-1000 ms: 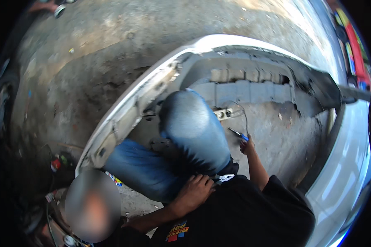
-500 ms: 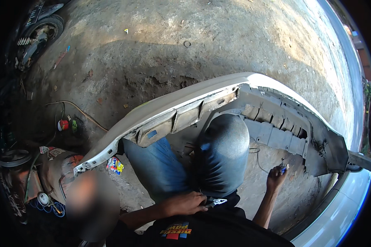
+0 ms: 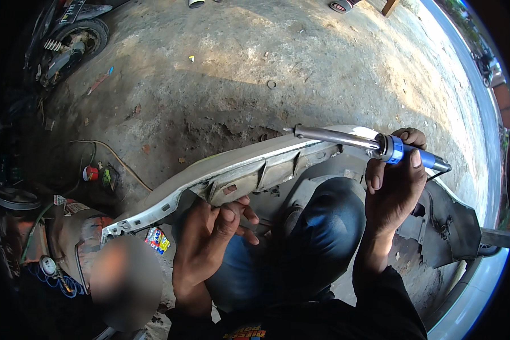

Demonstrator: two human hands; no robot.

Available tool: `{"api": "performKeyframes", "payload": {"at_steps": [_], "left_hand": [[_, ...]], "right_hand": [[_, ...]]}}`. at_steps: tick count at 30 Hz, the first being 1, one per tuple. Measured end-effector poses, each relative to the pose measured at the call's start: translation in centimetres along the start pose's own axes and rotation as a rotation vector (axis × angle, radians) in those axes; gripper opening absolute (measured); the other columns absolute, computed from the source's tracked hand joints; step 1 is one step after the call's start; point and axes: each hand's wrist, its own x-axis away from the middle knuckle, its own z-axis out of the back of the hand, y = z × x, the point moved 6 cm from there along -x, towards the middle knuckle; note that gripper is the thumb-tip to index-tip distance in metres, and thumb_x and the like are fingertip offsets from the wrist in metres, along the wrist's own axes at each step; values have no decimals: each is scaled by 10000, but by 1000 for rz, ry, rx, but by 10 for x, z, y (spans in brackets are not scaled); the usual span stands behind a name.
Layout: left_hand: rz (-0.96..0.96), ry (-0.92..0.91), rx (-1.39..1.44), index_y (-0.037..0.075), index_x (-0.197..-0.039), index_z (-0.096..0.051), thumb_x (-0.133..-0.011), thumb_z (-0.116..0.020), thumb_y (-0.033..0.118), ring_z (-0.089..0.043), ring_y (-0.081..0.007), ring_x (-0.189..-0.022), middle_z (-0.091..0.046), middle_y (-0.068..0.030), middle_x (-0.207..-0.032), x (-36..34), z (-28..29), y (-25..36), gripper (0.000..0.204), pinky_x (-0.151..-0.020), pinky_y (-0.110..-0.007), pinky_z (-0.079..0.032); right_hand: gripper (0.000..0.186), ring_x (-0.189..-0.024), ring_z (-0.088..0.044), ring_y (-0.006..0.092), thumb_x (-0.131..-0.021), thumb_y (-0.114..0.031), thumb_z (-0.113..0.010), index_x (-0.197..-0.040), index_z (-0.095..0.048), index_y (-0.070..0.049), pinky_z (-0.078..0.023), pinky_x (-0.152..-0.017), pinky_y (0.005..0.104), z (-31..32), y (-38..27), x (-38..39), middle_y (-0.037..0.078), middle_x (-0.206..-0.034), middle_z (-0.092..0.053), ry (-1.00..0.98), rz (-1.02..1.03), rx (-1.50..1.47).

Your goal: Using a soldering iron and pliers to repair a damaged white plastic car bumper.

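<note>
We grip the grey bumper panel [image 3: 249, 170] across our knee [image 3: 317, 226], our left hand [image 3: 209, 238] at seven o'clock with fingers curled shut on its lower edge. At three o'clock our right hand [image 3: 396, 181] is clenched around the blue-handled soldering iron [image 3: 368, 143], its metal barrel pointing to nine o'clock over the panel's upper edge.

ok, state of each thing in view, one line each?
right hand: gripping the soldering iron
soldering iron: held level, metal tip pointing left over the bumper edge
left hand: gripping the bumper's edge
bumper: off any car, propped across the knees
knee: bent, under the bumper
</note>
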Motion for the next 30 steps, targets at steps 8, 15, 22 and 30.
{"api": "performKeyframes", "payload": {"at_steps": [8,15,22,30], "left_hand": [[-189,171,-158,-81,-1132,-538,-1063,-419,371,-642,-261,-756,-635,-217,-985,-10,-2,-1,472,-525,-368,-548],[-216,214,-154,-94,-1101,-563,-1066,-417,336,-620,-216,-703,-641,-198,-957,-9,-2,0,455,-505,-320,-505],[-223,241,-153,-23,-1033,-548,-1031,-534,223,-543,-124,-704,-619,-111,-897,-2,4,-2,246,-609,-267,-443],[-280,195,-263,-49,-1101,-578,-1066,-421,333,-560,-144,-675,-644,-147,-904,-7,2,-4,414,-573,-261,-424]], "right_hand": [[385,-541,-512,123,-870,-294,-668,-1023,-465,-5,-424,-387,213,-1,18,9,101,-941,-471,-27,-13,-2],[356,-549,-485,110,-836,-249,-650,-996,-448,-4,-417,-373,206,-4,24,2,94,-905,-454,-44,-18,-86],[357,-558,-471,106,-839,-249,-646,-1008,-435,-17,-396,-347,192,2,36,-1,90,-919,-447,31,-18,-170],[362,-490,-453,98,-851,-266,-628,-968,-423,8,-398,-341,178,-8,32,2,96,-882,-448,-6,94,-69]]}}
